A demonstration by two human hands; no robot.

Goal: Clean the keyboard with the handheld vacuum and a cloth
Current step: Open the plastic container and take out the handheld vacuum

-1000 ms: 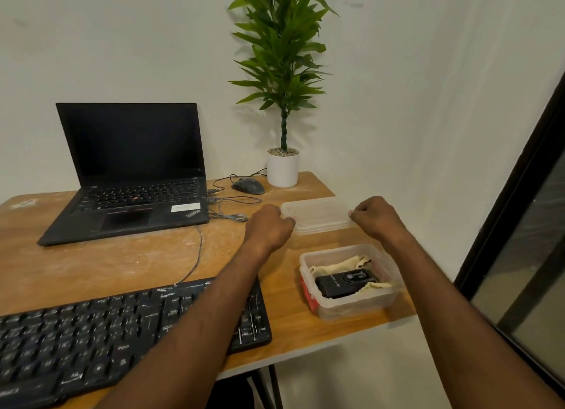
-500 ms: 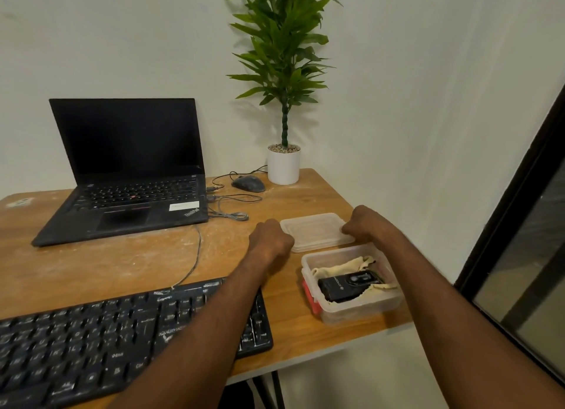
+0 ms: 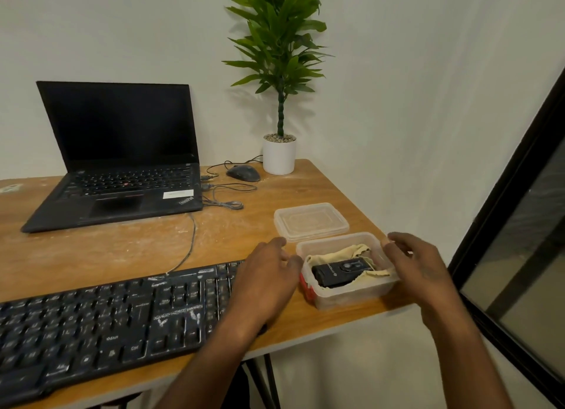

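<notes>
The black keyboard [image 3: 101, 323] lies at the near left of the desk [image 3: 153, 249], left of the clear plastic tub [image 3: 345, 295] that serves as the marker here; pale dust streaks its keys. The left hand [image 3: 266, 283] hovers over the keyboard's right end, just left of the tub, its fingers [image 3: 293, 263] loosely spread and holding nothing, the tips close to the tub's left wall; whether they touch it cannot be told. Inside the tub the black handheld vacuum [image 3: 341, 272] lies on its side on a crumpled cream cloth [image 3: 351, 254], between the two hands and touched by neither. Something red shows through the tub's near left corner. The right hand [image 3: 419, 265] is at the tub's right side, fingers [image 3: 397, 240] relaxed and slightly curved over the far right rim, gripping nothing.

Just behind the tub its clear lid [image 3: 310, 220] lies flat on the desk. Farther back and left of the tub an open black laptop [image 3: 119, 155] stands with a dark screen, cables [image 3: 223, 194] trailing from its right edge; one runs to the keyboard. Behind the tub a dark mouse [image 3: 243, 173] lies beside a white pot [image 3: 279, 155] with a tall green plant [image 3: 281, 42], against the white wall [image 3: 428, 103]. The wooden desk top is dusty and scuffed. Right of the tub, past the desk edge, a dark-framed glass panel [image 3: 526, 240] stands.
</notes>
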